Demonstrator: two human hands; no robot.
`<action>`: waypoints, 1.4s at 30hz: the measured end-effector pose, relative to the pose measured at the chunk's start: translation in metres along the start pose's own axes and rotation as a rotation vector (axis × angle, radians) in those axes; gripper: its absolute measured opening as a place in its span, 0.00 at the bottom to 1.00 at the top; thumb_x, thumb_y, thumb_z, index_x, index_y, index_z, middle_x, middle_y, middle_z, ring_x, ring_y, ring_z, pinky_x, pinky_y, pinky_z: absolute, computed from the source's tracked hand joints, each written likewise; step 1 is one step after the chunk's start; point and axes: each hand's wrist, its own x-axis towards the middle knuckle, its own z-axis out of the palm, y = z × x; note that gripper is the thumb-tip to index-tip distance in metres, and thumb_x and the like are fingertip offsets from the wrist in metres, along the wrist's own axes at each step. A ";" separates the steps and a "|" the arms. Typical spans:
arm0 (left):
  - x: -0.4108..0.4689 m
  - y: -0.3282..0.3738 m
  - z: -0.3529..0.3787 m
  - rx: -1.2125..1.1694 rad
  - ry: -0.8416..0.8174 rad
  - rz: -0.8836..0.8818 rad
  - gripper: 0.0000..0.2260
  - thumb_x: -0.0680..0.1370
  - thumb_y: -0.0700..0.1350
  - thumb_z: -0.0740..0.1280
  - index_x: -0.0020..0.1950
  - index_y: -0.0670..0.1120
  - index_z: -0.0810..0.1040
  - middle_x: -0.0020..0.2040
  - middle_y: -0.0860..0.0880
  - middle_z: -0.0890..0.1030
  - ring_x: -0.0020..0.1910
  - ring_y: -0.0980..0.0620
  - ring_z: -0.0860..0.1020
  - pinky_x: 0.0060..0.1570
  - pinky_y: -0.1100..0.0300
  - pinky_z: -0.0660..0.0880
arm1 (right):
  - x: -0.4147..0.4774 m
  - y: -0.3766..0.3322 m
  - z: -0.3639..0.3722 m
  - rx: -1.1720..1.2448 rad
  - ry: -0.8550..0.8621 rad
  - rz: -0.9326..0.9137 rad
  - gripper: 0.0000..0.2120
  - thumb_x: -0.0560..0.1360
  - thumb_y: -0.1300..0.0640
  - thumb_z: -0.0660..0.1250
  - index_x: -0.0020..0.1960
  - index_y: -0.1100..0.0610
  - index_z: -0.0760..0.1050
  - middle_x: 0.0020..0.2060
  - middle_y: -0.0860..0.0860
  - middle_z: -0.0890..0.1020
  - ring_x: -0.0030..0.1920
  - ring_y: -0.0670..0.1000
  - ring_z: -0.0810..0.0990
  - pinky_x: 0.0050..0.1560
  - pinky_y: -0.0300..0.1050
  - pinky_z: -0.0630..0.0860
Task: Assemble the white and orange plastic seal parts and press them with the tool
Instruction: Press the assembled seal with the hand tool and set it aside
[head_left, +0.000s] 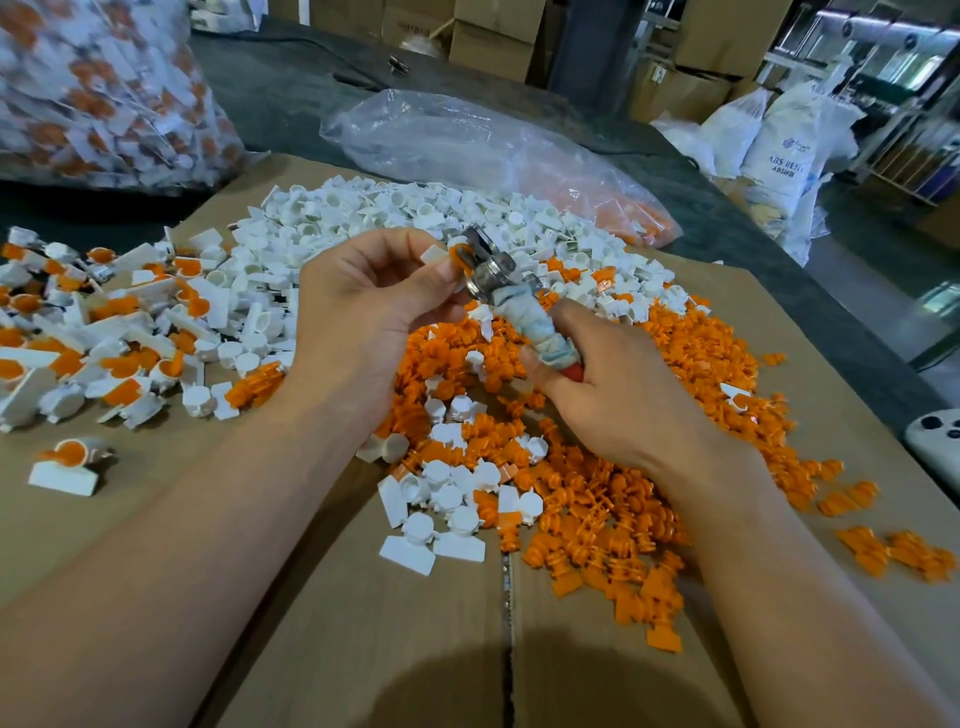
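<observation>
Forearms (218, 519), left hand (358, 306) pinching seal (457, 254), right hand (628, 395) gripping tool (511, 296)

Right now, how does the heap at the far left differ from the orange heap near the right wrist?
The left heap holds joined seals, white bodies with orange inserts; the orange heap holds loose orange parts with some white ones mixed in. The left heap's pieces carry flat white tags; the orange heap's pieces are smaller. Both lie on the cardboard.

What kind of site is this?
Likely a plastics factory or assembly floor: heaps of loose white parts and orange parts on cardboard, stacked cartons behind, sacks marked ABS resin at right.
</observation>
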 end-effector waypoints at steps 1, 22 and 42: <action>0.000 0.000 0.000 0.004 0.003 0.000 0.10 0.73 0.30 0.65 0.37 0.43 0.76 0.29 0.54 0.80 0.31 0.55 0.79 0.33 0.65 0.76 | 0.000 0.000 0.001 0.004 0.001 0.001 0.07 0.76 0.50 0.63 0.45 0.51 0.66 0.31 0.45 0.70 0.32 0.45 0.69 0.32 0.44 0.67; -0.002 0.000 0.001 0.065 0.049 -0.013 0.11 0.73 0.28 0.64 0.36 0.43 0.74 0.34 0.47 0.77 0.31 0.55 0.76 0.32 0.65 0.75 | 0.001 -0.005 0.006 0.015 -0.057 0.021 0.06 0.75 0.56 0.64 0.46 0.52 0.66 0.30 0.46 0.70 0.28 0.45 0.68 0.28 0.42 0.64; -0.003 0.004 0.001 0.066 0.068 -0.020 0.12 0.73 0.28 0.64 0.36 0.44 0.75 0.37 0.44 0.77 0.29 0.55 0.76 0.31 0.65 0.74 | 0.000 -0.007 0.008 -0.008 -0.027 -0.005 0.08 0.75 0.56 0.65 0.46 0.52 0.64 0.29 0.45 0.69 0.28 0.44 0.67 0.26 0.40 0.60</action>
